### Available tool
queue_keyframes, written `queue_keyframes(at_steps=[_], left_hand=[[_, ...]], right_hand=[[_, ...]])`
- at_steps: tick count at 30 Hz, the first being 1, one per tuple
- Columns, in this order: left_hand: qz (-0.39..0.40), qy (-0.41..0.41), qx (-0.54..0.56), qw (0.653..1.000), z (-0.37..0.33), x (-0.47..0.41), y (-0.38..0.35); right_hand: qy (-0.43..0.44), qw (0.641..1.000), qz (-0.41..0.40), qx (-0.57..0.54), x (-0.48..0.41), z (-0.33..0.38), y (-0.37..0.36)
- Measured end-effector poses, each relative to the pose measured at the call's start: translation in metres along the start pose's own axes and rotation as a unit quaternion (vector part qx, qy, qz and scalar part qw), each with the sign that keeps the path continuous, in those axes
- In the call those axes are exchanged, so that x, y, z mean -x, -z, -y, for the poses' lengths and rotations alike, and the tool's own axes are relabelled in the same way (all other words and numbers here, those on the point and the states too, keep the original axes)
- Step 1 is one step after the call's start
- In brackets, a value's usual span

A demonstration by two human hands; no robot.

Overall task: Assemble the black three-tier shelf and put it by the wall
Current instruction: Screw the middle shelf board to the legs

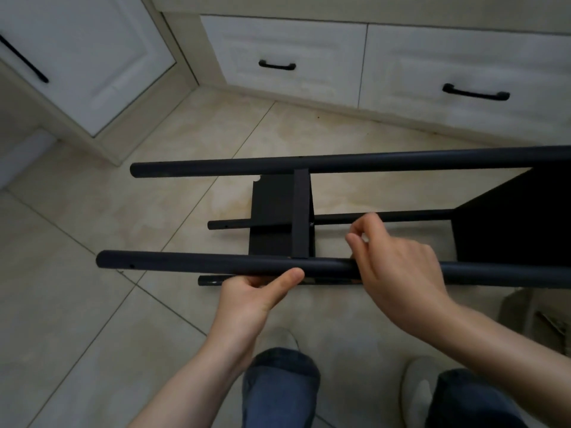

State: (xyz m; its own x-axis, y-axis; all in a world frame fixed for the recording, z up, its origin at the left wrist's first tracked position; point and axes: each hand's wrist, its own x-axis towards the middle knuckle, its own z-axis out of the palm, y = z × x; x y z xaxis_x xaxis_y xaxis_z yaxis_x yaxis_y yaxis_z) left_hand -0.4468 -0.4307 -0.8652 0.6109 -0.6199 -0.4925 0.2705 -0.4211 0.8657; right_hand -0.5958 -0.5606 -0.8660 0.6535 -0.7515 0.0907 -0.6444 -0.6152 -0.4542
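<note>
Left hand [259, 293] grips near pole [185, 265], right hand [398, 267] curled over it, contents unclear; middle shelf panel [278, 211] may twist loose if the frame tips.

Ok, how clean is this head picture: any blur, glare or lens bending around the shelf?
Head view: dim, even light, no hard shadows; the shelf panel on the right is flat black, detail lost. Head view: the wide-angle lens tilts and bows the drawers; the right hand looks slightly soft.

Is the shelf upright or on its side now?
On its side: the shelf has its poles running level over the floor, and its middle panel stands on edge.
</note>
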Motion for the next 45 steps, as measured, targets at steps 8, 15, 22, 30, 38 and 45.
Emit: queue_keyframes(at_steps=[8, 15, 22, 30, 38, 45], left_hand=[[-0.045, -0.118, -0.538, 0.833, -0.028, 0.020, 0.009], [0.060, -0.500, -0.591, 0.630, -0.040, -0.009, 0.026], [0.174, -0.451, -0.632, 0.606, -0.047, -0.034, 0.036], [0.212, -0.465, -0.556, 0.656, -0.035, -0.044, 0.036], [0.223, -0.465, -0.530, 0.673, -0.031, -0.046, 0.034], [0.224, -0.470, -0.524, 0.674, -0.032, -0.047, 0.033]], right_hand=[[-0.015, 0.999, 0.048, -0.011, 0.008, 0.000, 0.001], [-0.013, 0.994, 0.103, -0.020, 0.013, 0.000, 0.005], [-0.048, 0.962, 0.217, -0.158, 0.006, -0.008, 0.015], [-0.072, 0.908, 0.318, -0.263, -0.022, -0.019, 0.017], [-0.056, 0.875, 0.377, -0.299, -0.056, -0.010, -0.009], [-0.050, 0.854, 0.401, -0.328, -0.065, 0.005, -0.030]])
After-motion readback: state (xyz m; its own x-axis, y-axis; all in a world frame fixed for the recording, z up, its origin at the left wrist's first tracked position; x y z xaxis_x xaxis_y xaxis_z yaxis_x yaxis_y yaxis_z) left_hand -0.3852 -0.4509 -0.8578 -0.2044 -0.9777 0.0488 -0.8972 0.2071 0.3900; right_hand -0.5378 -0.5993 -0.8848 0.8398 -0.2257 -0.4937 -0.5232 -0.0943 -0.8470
